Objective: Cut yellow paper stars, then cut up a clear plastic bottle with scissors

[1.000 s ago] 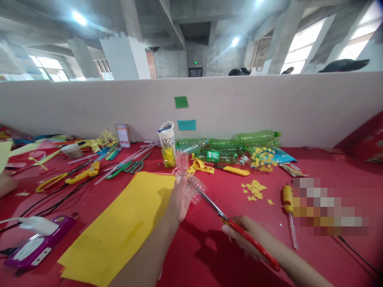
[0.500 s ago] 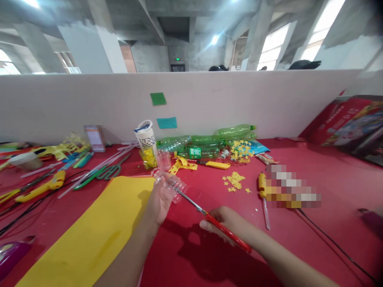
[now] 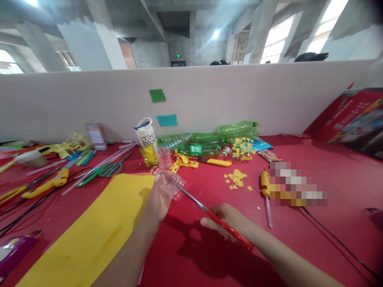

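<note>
In my left hand (image 3: 158, 198) is a clear plastic bottle piece (image 3: 178, 187) with a red neck, held over the red table. My right hand (image 3: 224, 221) grips the red handles of a pair of scissors (image 3: 229, 228). The metal blades reach up and left to the bottle piece, and their tips lie against or inside it; which one I cannot tell. Another clear plastic piece (image 3: 164, 158) stands just behind my left hand. A large yellow sheet (image 3: 110, 211) lies under and beside my left forearm.
Green bottles (image 3: 209, 138) lie along the white partition (image 3: 224, 91). Yellow stars (image 3: 236, 178) and a yellow cutter (image 3: 219, 162) lie before them. Yellow glue guns (image 3: 265, 183) rest on the right and left (image 3: 48, 187), with cords. Green-handled scissors (image 3: 110, 170) and a cup (image 3: 145, 133) are behind the sheet.
The view has shifted slightly. Both hands keep nearly the same pose, with the scissors still at the bottle piece.
</note>
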Demonstrator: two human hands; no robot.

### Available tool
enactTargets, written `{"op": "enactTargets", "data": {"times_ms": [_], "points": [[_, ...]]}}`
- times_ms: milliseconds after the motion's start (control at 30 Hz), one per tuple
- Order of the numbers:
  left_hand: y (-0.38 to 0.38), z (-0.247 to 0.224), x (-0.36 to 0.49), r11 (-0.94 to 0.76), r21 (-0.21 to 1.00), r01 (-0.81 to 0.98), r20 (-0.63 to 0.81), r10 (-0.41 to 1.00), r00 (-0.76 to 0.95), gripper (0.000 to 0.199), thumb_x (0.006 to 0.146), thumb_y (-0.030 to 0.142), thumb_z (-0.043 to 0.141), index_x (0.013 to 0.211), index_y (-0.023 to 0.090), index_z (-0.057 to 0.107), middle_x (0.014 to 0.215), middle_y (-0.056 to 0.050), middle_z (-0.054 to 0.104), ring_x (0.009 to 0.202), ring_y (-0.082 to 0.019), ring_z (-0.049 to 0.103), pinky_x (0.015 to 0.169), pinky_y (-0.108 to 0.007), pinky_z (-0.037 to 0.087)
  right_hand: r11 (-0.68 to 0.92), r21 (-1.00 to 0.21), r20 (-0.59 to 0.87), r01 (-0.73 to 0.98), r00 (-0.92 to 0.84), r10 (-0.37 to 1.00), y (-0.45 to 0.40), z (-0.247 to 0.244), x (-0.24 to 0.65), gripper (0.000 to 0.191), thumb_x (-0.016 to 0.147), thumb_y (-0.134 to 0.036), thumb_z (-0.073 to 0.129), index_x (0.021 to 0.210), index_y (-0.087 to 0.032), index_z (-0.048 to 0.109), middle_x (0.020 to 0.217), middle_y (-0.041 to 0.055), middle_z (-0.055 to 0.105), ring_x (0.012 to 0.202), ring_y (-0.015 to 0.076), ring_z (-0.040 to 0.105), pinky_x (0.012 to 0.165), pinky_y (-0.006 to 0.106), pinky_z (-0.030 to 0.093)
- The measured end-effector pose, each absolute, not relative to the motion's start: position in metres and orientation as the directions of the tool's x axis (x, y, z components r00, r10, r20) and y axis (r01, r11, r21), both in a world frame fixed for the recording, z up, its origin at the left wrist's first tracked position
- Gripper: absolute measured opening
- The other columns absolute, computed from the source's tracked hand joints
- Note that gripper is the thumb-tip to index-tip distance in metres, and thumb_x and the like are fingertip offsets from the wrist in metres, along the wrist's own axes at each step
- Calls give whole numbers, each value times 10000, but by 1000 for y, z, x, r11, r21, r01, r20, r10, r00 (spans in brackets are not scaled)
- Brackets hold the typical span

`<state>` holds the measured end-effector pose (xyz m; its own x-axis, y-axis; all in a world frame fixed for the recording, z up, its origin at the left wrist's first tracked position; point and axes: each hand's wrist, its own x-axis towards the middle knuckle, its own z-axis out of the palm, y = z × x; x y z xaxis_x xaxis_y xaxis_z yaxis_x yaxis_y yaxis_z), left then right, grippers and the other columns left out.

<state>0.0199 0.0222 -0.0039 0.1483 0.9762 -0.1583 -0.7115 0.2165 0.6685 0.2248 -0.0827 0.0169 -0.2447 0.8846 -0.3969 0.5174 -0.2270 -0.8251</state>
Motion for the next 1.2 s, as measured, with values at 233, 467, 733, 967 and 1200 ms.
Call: {"op": "enactTargets", "data": {"times_ms": [233, 467, 733, 967, 1200], "points": [[22, -3, 20, 221, 637, -739, -156, 975, 156, 160, 806, 270, 636, 932, 192, 575, 857, -26, 668, 816, -175, 658, 809, -343, 524, -295, -850, -441, 436, -286, 851, -86, 14, 222, 559, 785, -722, 496, 707, -169, 522, 437, -74, 422, 351, 55, 386, 334, 144, 297], [21, -2, 21, 202, 643, -739, -129, 979, 155, 173, 804, 277, 632, 943, 189, 580, 861, -31, 671, 809, -175, 658, 805, -334, 513, -264, -858, -415, 441, -293, 861, -87, 13, 221, 594, 768, -756, 475, 707, -167, 516, 463, -70, 427, 368, 57, 399, 355, 151, 304], [20, -1, 22, 202, 638, -743, -113, 979, 169, 186, 791, 285, 643, 937, 187, 584, 863, -34, 665, 823, -179, 656, 827, -352, 509, -260, -864, -410, 432, -300, 862, -88, 11, 222, 581, 781, -744, 474, 707, -169, 516, 465, -69, 430, 370, 58, 407, 356, 150, 308], [21, -3, 22, 186, 631, -753, -116, 982, 146, 191, 772, 256, 654, 933, 195, 570, 850, -23, 658, 817, -170, 653, 835, -352, 507, -256, -868, -392, 425, -270, 880, -90, 3, 220, 562, 821, -724, 431, 675, -185, 495, 415, -80, 394, 339, 61, 372, 329, 152, 289], [21, 0, 20, 156, 612, -775, -85, 988, 132, 170, 783, 231, 648, 934, 207, 571, 847, -8, 651, 806, -159, 647, 792, -324, 514, -320, -840, -450, 439, -233, 862, -86, 8, 213, 498, 794, -655, 550, 612, -200, 462, 322, -86, 361, 257, 70, 341, 279, 164, 269]]}}
